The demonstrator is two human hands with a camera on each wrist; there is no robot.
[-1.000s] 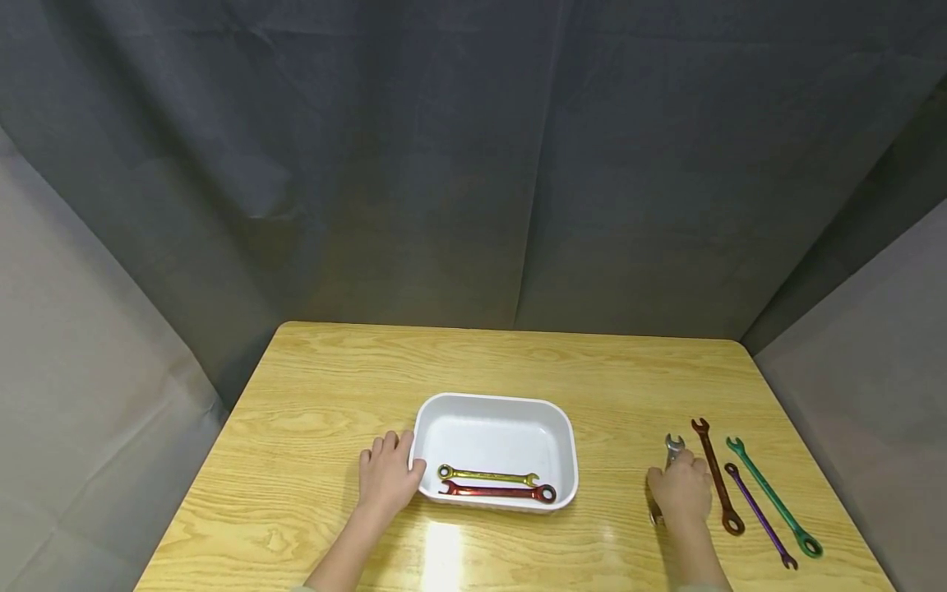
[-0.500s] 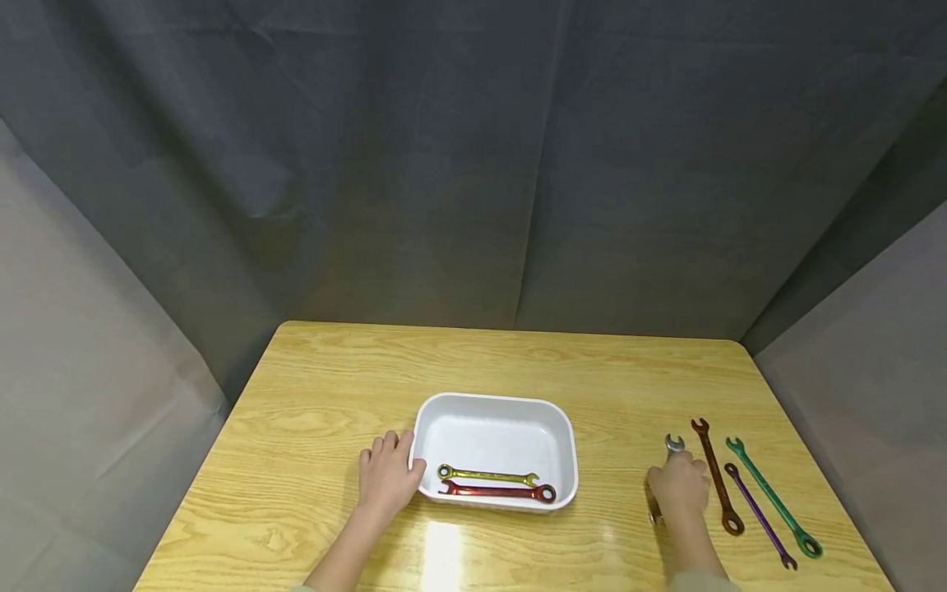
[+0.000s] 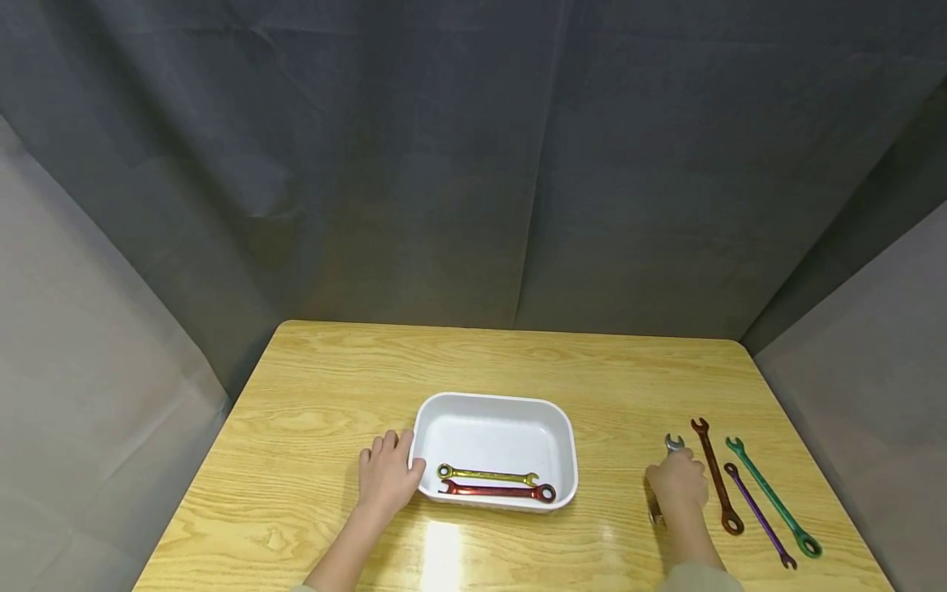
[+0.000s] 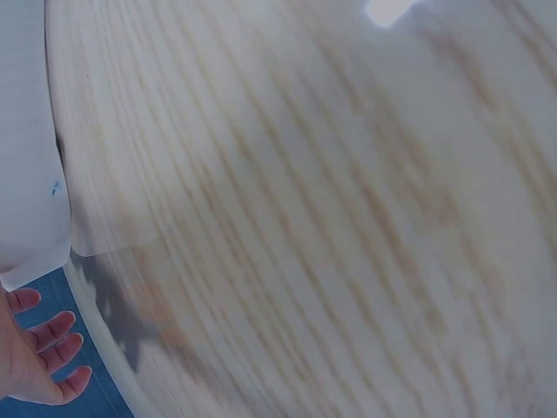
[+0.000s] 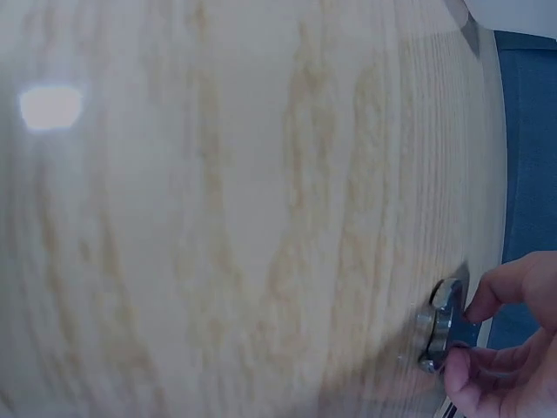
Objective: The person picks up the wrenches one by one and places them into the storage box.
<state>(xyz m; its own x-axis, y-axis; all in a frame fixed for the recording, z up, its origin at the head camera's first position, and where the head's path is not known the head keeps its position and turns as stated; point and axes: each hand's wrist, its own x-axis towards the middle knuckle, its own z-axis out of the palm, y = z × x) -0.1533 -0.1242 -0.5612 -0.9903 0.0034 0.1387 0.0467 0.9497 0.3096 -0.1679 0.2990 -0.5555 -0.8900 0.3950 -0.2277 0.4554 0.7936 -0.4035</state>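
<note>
My left hand (image 3: 386,474) rests against the left side of a white tray (image 3: 494,400), its thumb at the rim and its fingers relaxed. Inside the tray lie a yellow-green wrench (image 3: 488,475) and a red wrench (image 3: 496,491), side by side. At the right, my right hand (image 3: 679,481) pinches a silver wrench (image 3: 674,444) between thumb and fingers; its middle is hidden under the hand. In the right wrist view, the rounded end of the silver wrench (image 5: 442,324) shows beside the fingertips. The left wrist view shows the left hand (image 4: 39,353) beside the tray wall (image 4: 30,148).
Right of the right hand lie a brown wrench (image 3: 716,475), a purple wrench (image 3: 759,514) and a green wrench (image 3: 773,497), roughly parallel. All stand on a wood-grain table (image 3: 355,370). A dark grey curtain (image 3: 399,164) hangs behind its far edge.
My right hand has shifted very slightly to the left on the silver wrench, and more of the right sleeve shows. The left hand, tray and other wrenches look unmoved.
</note>
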